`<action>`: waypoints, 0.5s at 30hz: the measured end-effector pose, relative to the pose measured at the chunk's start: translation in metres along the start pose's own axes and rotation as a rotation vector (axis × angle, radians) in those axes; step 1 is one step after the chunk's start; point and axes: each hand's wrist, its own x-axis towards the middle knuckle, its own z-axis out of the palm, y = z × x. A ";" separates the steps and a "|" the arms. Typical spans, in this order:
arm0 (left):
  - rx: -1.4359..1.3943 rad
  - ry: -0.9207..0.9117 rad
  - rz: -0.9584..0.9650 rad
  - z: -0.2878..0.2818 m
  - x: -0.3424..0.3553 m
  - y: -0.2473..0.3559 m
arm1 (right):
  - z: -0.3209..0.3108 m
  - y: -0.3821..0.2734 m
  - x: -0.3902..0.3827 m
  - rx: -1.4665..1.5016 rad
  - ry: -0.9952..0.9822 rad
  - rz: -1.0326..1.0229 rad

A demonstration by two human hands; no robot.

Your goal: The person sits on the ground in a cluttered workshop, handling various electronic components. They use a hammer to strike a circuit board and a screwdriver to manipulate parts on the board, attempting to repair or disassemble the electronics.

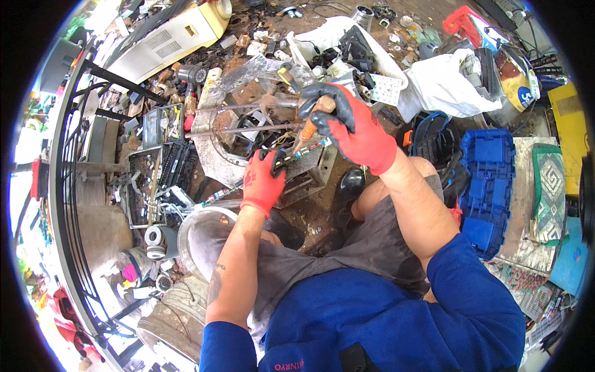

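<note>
My left hand [263, 178], in a red glove with black fingertips, is closed on a long narrow strip [216, 194] with small components along it, which lies slantwise over a metal block [315, 170]. My right hand [359, 130], gloved alike, grips the wooden handle of a tool [308, 128] angled down toward the strip beside my left fingers; its tip is too small to make out exactly. Behind them is a worn metal frame [215, 152] with crossbars and debris inside.
Crates of scrap [145, 192] and a metal railing [65, 198] are at left. A white tub [299, 46] and white sack [443, 80] stand beyond. A blue plastic case [483, 186] is at right. A bucket [193, 239] is by my left leg.
</note>
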 end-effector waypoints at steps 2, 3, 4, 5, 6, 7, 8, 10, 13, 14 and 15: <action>0.001 -0.021 -0.018 0.001 0.000 0.001 | 0.003 0.002 -0.002 -0.063 -0.009 -0.065; 0.002 -0.030 -0.030 0.000 -0.001 0.001 | 0.005 0.001 -0.002 -0.068 -0.005 -0.057; 0.013 -0.006 -0.018 0.000 0.000 0.000 | 0.006 0.000 -0.001 -0.074 -0.001 -0.049; 0.022 0.018 -0.009 0.002 -0.001 -0.003 | 0.008 -0.002 -0.001 -0.079 0.000 -0.038; 0.031 0.042 0.001 0.004 -0.002 -0.006 | 0.009 -0.005 0.000 -0.080 0.006 -0.038; 0.041 0.066 0.012 0.005 -0.004 -0.009 | 0.009 -0.008 0.000 -0.080 0.011 -0.038; 0.048 0.088 0.029 0.006 -0.003 -0.008 | 0.007 -0.009 0.001 -0.085 0.020 -0.037; 0.034 0.091 0.034 0.006 -0.004 -0.006 | 0.009 -0.005 0.001 -0.084 0.052 -0.060; -0.023 0.037 0.024 -0.001 -0.001 0.003 | 0.011 0.000 -0.003 -0.076 0.086 -0.059; -0.035 0.028 0.027 -0.002 -0.002 0.003 | 0.013 -0.003 -0.002 -0.067 0.092 -0.053; -0.046 0.018 0.030 -0.003 -0.003 0.002 | 0.014 -0.006 -0.002 -0.063 0.083 -0.011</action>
